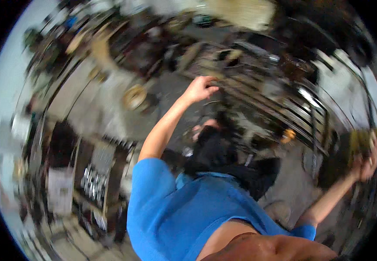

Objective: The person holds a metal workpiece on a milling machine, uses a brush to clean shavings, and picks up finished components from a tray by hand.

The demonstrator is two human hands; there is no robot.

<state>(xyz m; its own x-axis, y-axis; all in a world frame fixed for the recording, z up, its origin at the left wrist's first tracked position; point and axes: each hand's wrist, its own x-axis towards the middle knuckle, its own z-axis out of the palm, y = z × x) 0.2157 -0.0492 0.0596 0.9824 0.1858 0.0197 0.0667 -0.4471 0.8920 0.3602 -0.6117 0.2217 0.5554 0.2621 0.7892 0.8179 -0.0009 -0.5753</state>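
Note:
My left hand (201,89) is stretched out in front of me, its fingers loosely bent and the thumb apart, with nothing visible in it. It hovers over the dark floor beside a slatted metal frame (266,102). Far out to the right, my right hand (364,167) is raised near a dark upright hose or rod (369,102). Motion smears its fingers, so whether it touches or grips anything is unclear. A yellowish box-like thing (359,141) stands just behind that hand.
A round tan coil or ring (135,96) lies on the floor to the left. Shelving with small shiny metal parts (94,185) stands at lower left. A small orange thing (288,135) sits by the frame. Blurred clutter (145,54) fills the far side.

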